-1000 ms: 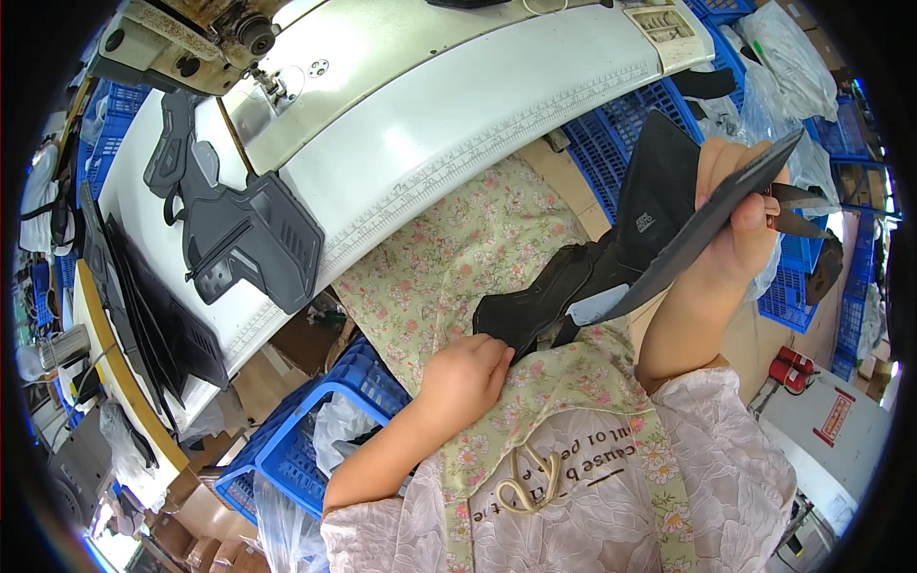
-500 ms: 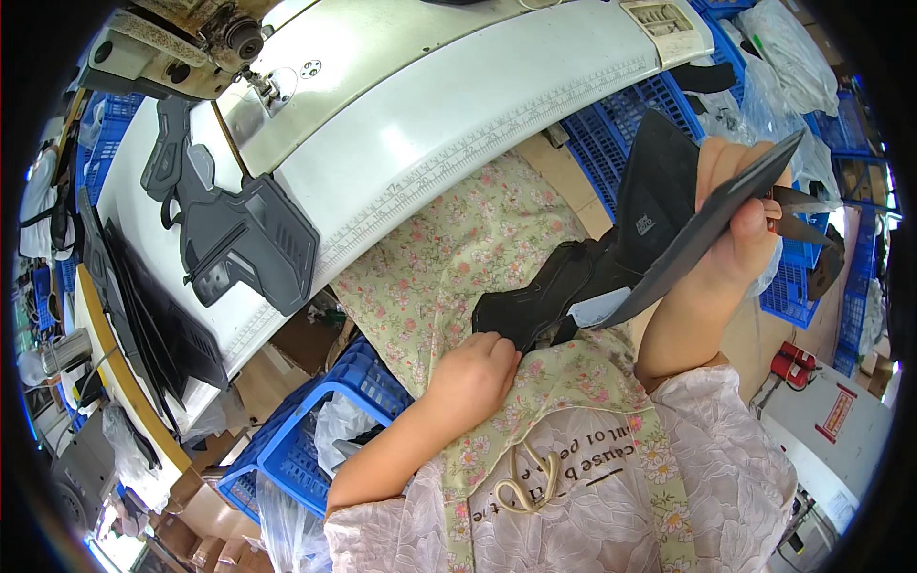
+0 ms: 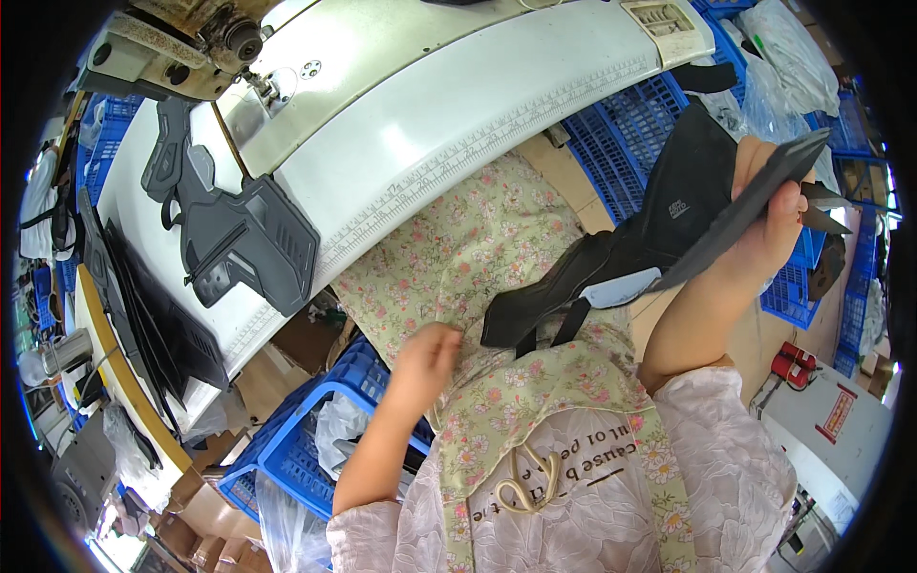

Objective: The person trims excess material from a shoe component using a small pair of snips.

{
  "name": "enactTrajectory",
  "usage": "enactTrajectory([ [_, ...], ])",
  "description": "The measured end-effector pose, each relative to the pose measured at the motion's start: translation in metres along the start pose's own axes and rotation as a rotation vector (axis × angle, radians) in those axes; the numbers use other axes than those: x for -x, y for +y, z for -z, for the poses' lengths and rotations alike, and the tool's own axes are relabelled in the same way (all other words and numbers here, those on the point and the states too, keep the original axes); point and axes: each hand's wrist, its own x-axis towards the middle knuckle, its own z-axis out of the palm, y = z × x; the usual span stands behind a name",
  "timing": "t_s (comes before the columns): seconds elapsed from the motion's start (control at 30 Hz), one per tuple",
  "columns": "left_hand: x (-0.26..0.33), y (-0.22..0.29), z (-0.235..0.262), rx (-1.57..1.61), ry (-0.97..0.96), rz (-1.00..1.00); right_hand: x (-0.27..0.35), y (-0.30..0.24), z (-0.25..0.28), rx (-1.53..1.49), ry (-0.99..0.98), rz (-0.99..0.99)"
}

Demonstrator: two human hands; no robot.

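My right hand (image 3: 776,205) grips a black sewn piece (image 3: 659,205), raised at the right. Its wide end folds around the hand; its narrow end (image 3: 516,315) hangs over my flowered apron (image 3: 478,229). On it are a pale grey patch (image 3: 616,288) and two short black straps (image 3: 571,323). Grey pointed scissor blades (image 3: 827,208) jut out beyond the same hand; the handles are hidden. My left hand (image 3: 425,365) hovers just left of the narrow end, apart from it. Its blurred fingers are loosely bent, with nothing visible in them.
A sewing machine head (image 3: 181,48) stands over the white table (image 3: 430,143) at the far left. Similar dark pieces (image 3: 250,239) lie on the table, and more hang over its left edge. Blue crates (image 3: 330,420) stand below left and at the right.
My left hand has let go of the narrow end and moved left. My right hand has shifted slightly right with the black piece, which is now stretched out more.
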Motion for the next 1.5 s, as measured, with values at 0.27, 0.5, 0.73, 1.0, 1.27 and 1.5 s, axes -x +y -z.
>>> enactTrajectory([
  [0.27,0.025,-0.162,0.137,-0.524,0.535,0.297,0.004,0.000,-0.011,-0.101,0.026,-0.124],
  [0.5,0.067,-0.276,0.206,-0.852,0.644,0.486,0.000,0.004,-0.003,-0.125,-0.088,-0.090],
  [0.73,-0.003,-0.071,0.109,-0.657,0.295,0.358,0.004,0.005,-0.013,-0.039,-0.079,-0.069],
  [1.0,-0.016,0.040,0.017,0.078,-0.186,-0.299,0.005,0.009,-0.025,-0.083,-0.142,-0.092],
  [1.27,-0.014,0.050,0.003,0.067,-0.284,-0.162,0.006,0.009,-0.021,-0.119,-0.154,-0.095],
  [1.5,-0.009,0.044,-0.002,0.036,-0.189,-0.108,0.009,0.009,-0.022,-0.149,-0.165,-0.059],
])
